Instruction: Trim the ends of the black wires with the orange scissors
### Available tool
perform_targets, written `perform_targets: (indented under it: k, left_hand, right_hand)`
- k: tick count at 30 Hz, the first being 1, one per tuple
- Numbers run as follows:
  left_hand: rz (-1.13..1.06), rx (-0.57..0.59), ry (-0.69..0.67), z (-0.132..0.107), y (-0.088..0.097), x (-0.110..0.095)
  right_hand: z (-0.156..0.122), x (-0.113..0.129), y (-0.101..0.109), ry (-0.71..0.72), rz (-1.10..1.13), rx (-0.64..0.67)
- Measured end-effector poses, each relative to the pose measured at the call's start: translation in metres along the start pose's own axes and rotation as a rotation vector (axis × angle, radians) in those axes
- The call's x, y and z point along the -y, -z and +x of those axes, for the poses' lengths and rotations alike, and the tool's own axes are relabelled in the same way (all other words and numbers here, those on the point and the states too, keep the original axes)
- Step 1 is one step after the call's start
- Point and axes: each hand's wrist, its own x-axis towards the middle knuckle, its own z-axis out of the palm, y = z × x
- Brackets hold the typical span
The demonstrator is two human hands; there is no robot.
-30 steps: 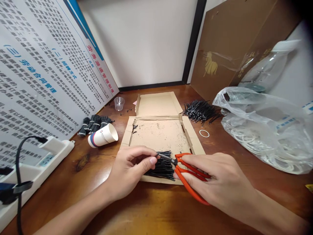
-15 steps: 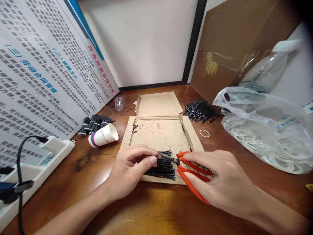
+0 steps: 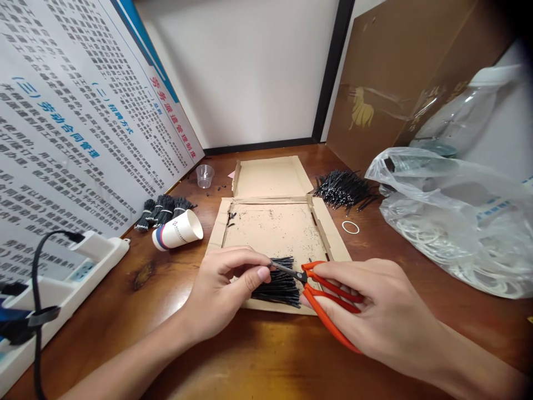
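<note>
My left hand (image 3: 227,289) is closed in a pinch on a bundle of short black wires (image 3: 278,280) lying at the near edge of a flattened cardboard box (image 3: 275,228). My right hand (image 3: 370,308) grips orange-handled scissors (image 3: 328,303). The thin blades point left and meet the wire ends right beside my left thumb and forefinger. Small black cut bits are scattered over the cardboard.
A fallen paper cup (image 3: 177,233), tied black wire bundles (image 3: 164,210) and a small clear cup (image 3: 204,175) sit at the left by a printed board. A loose wire pile (image 3: 341,190), a rubber band (image 3: 350,226), a plastic bag (image 3: 453,216) and a power strip (image 3: 62,286) are also here.
Hands and scissors hold nearly the same pose; the view has shifted slightly, and the scissor blades sit a touch closer to my left fingertips.
</note>
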Motion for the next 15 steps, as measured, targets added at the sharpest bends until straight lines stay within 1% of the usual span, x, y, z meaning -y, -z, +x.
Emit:
perform_targets:
  k: [4, 11, 15]
  left_hand:
    - [-0.063, -0.012, 0.014, -0.0002, -0.0014, 0.0008]
    - [-0.060, -0.015, 0.007, 0.0004, -0.0013, 0.0009]
    - [-0.089, -0.012, 0.017, -0.0006, -0.0017, 0.0013]
  right_hand:
    - [0.0005, -0.0004, 0.0001, -0.011, 0.002, -0.007]
    - [-0.0001, -0.0002, -0.0001, 0.005, -0.018, 0.000]
    - [-0.0006, 0.0002, -0.0001, -0.009, -0.002, -0.002]
